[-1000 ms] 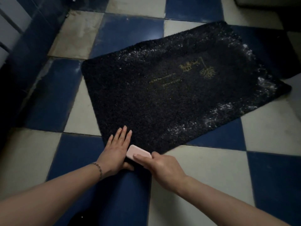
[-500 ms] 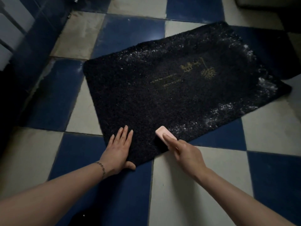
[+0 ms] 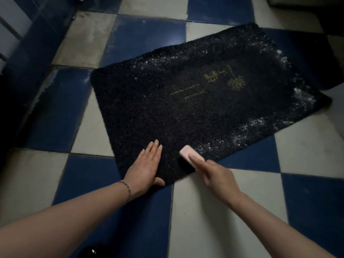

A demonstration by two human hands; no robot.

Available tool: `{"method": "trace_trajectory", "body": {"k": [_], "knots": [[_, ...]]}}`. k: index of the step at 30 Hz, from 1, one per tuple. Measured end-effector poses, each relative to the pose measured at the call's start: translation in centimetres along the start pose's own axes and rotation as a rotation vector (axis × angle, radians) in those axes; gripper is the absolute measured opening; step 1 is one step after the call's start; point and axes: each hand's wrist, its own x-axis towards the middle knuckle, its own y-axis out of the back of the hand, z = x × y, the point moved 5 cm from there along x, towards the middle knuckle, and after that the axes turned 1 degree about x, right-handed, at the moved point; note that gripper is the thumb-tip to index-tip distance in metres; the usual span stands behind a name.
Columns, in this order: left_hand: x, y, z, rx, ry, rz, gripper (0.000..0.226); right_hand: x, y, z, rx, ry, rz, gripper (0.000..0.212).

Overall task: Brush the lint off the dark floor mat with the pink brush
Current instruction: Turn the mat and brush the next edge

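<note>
I see the checkered floor of blue and pale tiles filling the frame, and on it the dark mat, lying at a slant across the middle and upper right. White lint speckles its right and lower right edges and a fainter band near its top edge; the left part looks mostly dark. My left hand lies flat on the mat's near corner at lower centre, fingers straight and pressed together, thumb at the mat's edge, pinning it down. Just right of it, my right hand holds the pink brush, fingers laid along its top; the brush sits on the mat's near edge, right beside the lower end of the lint band. I judge the brushing is in mid-stroke with most of the lint left. The next move calls for firm strokes through that band while the left hand keeps the mat from sliding.
</note>
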Motion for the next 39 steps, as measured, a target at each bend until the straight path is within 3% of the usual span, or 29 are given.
{"method": "trace_trajectory", "body": {"k": [5, 9, 14, 20, 23, 29, 34, 39], "knots": [[0.0, 0.0, 0.1, -0.004, 0.000, -0.011, 0.117, -0.1, 0.8, 0.0, 0.059, -0.033, 0.020, 0.051], [-0.2, 0.0, -0.2, -0.050, -0.028, 0.010, 0.118, -1.8, -1.0, -3.3, 0.033, 0.143, -0.016, 0.057], [-0.1, 0.0, -0.2, -0.062, -0.048, 0.029, 0.118, -1.1, -2.3, -5.8, 0.034, 0.215, -0.098, 0.044], [-0.2, 0.2, -0.1, -0.015, -0.016, -0.008, 0.116, 0.7, 1.3, 0.7, -0.011, -0.063, -0.046, 0.047], [-0.3, 0.5, 0.0, 0.009, -0.013, -0.019, 0.115, 0.5, 2.0, 1.7, 0.011, -0.114, -0.009, 0.045], [0.0, 0.5, 0.4, -0.074, 0.015, -0.017, 0.122, -0.7, 1.2, -1.1, 0.043, -0.015, 0.048, 0.052], [0.4, 0.7, 2.2, -0.093, -0.063, 0.090, 0.119, -1.7, -2.2, -5.6, 0.020, 0.185, -0.051, 0.045], [0.7, 0.4, 2.2, -0.062, -0.035, 0.050, 0.126, 0.0, -1.2, -2.6, -0.099, 0.148, -0.060, 0.057]]}}
